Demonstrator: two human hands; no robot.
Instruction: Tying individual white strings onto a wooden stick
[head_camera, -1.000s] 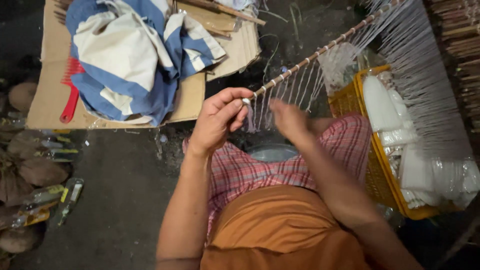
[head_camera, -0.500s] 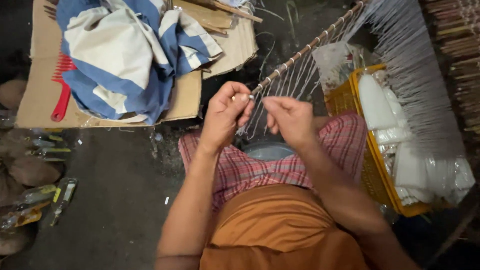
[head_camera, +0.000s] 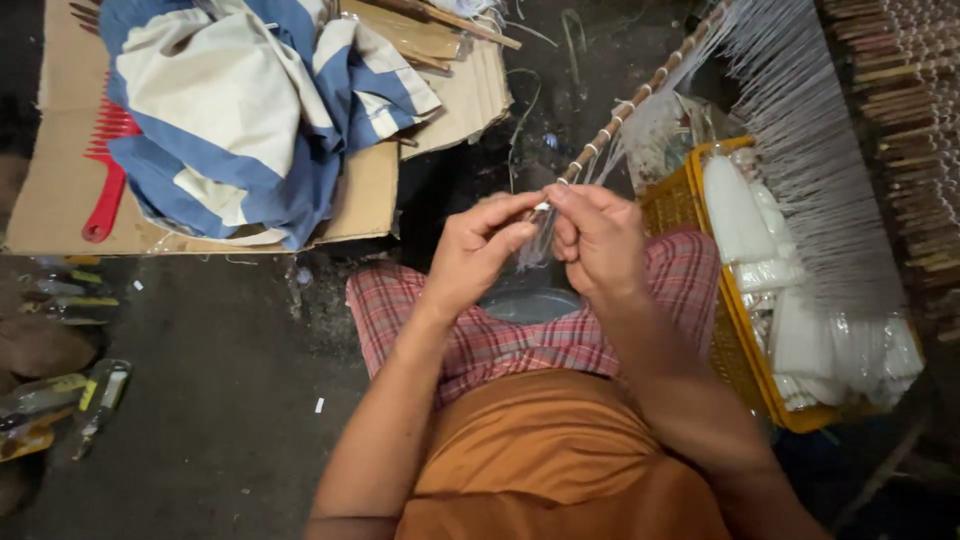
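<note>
White threads (head_camera: 545, 235) hang in the middle of the frame, just below the near end of a long thin stick (head_camera: 640, 100). The stick runs up and to the right, toward the top of the frame, with pale bands wound on it all the way along.

Both hands meet at the near end of the stick. The left hand (head_camera: 478, 255) pinches the threads between thumb and fingers. The right hand (head_camera: 600, 240) pinches them too, right beside the left one, and the fingertips of the two hands touch or nearly touch. The hands sit above a lap in a red checked cloth (head_camera: 480, 340), with an orange cloth (head_camera: 550, 450) lower down in the frame.

On the right side of the frame, many fine white strings (head_camera: 800, 150) spread out like a fan. Under them is a yellow basket (head_camera: 740, 360) with white bundles (head_camera: 800, 300) inside.

In the upper left, a blue and white striped cloth (head_camera: 240, 110) lies on flat brown cardboard (head_camera: 60, 190). A red comb (head_camera: 108, 170) lies on the cardboard too, just left of the cloth. The floor (head_camera: 200, 400) is dark and grey.
</note>
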